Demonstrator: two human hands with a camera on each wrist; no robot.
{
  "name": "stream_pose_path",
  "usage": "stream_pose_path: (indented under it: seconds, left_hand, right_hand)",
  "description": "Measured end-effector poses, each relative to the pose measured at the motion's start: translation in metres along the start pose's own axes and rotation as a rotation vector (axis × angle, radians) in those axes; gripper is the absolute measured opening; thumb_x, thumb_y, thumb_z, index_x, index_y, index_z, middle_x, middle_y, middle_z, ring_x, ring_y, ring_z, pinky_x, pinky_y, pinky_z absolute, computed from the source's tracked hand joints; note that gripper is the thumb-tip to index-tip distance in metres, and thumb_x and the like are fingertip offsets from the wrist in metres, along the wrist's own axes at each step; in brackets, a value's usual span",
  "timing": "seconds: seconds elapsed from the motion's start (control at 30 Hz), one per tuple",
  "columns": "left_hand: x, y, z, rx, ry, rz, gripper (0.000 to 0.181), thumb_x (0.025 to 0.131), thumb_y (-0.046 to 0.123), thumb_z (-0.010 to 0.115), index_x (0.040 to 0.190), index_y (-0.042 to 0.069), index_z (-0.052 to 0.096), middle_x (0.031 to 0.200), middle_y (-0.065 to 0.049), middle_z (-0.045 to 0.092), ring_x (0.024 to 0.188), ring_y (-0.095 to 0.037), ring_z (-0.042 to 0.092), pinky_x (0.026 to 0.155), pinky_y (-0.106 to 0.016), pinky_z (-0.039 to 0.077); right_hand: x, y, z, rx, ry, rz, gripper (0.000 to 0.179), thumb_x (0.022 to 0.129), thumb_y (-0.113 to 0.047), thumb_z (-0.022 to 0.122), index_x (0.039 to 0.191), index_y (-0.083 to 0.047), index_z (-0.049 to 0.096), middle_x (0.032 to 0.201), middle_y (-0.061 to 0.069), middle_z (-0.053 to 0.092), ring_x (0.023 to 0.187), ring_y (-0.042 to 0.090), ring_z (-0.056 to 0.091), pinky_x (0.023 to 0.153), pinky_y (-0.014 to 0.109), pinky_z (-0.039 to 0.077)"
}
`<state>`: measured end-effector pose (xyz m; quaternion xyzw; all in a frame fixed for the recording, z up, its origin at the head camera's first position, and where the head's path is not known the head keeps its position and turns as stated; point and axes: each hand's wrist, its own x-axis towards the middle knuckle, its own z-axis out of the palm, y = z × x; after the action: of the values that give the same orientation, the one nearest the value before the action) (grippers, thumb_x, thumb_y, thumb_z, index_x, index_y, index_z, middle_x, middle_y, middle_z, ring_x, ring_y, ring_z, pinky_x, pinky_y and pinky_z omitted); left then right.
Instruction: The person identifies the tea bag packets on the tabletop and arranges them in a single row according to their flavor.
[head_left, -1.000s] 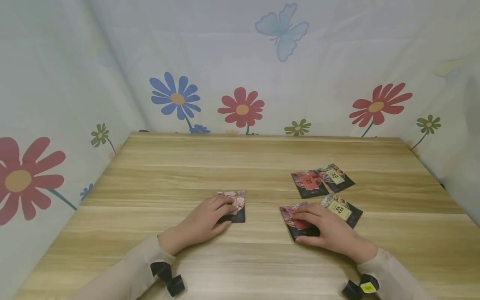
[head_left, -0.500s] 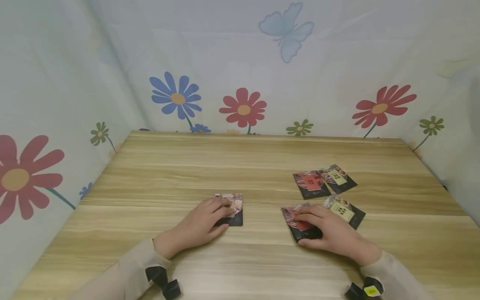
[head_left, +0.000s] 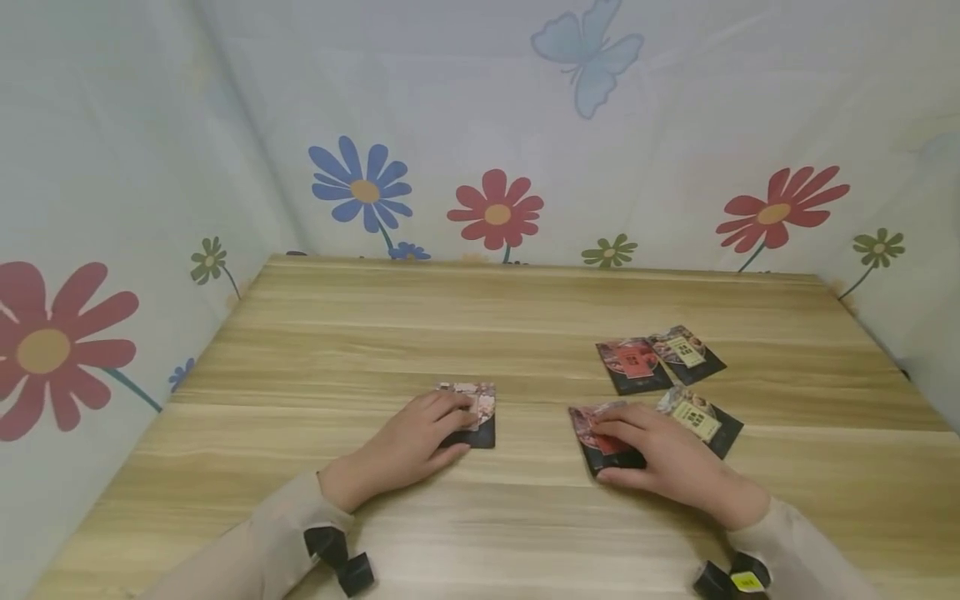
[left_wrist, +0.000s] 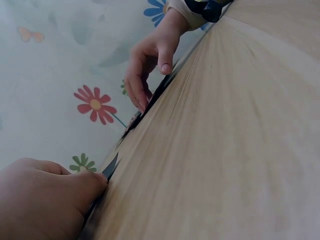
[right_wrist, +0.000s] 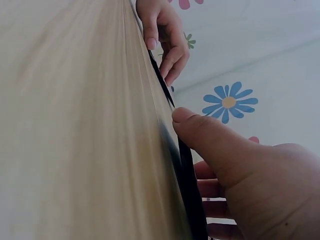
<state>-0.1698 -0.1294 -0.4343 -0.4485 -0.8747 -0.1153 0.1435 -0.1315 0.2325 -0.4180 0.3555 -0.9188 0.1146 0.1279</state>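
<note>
In the head view my left hand point(head_left: 405, 442) rests on a flat, dark square card point(head_left: 486, 429) printed with a pale pink food picture. Its fingers lie over the top, with the thumb along the near edge. To the right, my right hand point(head_left: 671, 458) lies relaxed over another dark card point(head_left: 581, 425) with a red label, fingertips on its face and thumb at the near corner. The right wrist view has the thumb touching the edge of the dark card point(right_wrist: 186, 160). From the left wrist, a corner of the other card point(left_wrist: 111, 167) pokes out past the thumb.
Behind and beside the right hand lie a yellow-labelled card point(head_left: 697, 421), a red-labelled card point(head_left: 633, 364) and a second yellow-labelled card point(head_left: 686, 350). The wooden table point(head_left: 420, 317) ends at a flower-printed curtain point(head_left: 420, 100).
Both hands, with the cards under them, have slid slightly to the left on the table. The left card has also come a little nearer. The head view has shifted slightly.
</note>
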Motion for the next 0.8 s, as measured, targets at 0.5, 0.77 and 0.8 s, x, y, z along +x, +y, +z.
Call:
stream_pose_path:
  seconds: [0.5, 0.77, 0.8]
  left_hand:
    - [0.002, 0.003, -0.003, -0.022, -0.03, -0.025, 0.033, 0.092, 0.034, 0.062, 0.118, 0.013, 0.064, 0.13, -0.008, 0.058, 0.123, -0.028, 0.054, 0.109, -0.044, 0.043]
    - [0.0, 0.002, -0.004, -0.008, -0.02, -0.017, 0.033, 0.092, 0.034, 0.062, 0.118, 0.013, 0.063, 0.128, -0.007, 0.058, 0.121, -0.027, 0.055, 0.108, -0.043, 0.044]
    - [0.0, 0.002, -0.004, -0.008, -0.017, -0.017, 0.033, 0.092, 0.034, 0.062, 0.118, 0.013, 0.063, 0.128, -0.007, 0.058, 0.121, -0.027, 0.055, 0.108, -0.042, 0.044]
  right_hand:
    - [0.015, -0.01, 0.001, -0.018, -0.042, 0.076, 0.056, 0.08, -0.055, 0.07, 0.116, -0.013, 0.068, 0.118, 0.0, 0.064, 0.111, 0.021, 0.061, 0.091, 0.041, 0.054]
    - [0.023, -0.016, 0.0, -0.016, -0.08, 0.119, 0.056, 0.081, -0.055, 0.069, 0.118, -0.013, 0.067, 0.12, 0.002, 0.063, 0.113, 0.024, 0.061, 0.092, 0.043, 0.054]
    - [0.024, -0.017, 0.001, -0.017, -0.08, 0.119, 0.056, 0.081, -0.055, 0.068, 0.118, -0.013, 0.067, 0.121, 0.002, 0.063, 0.113, 0.024, 0.061, 0.092, 0.043, 0.054]
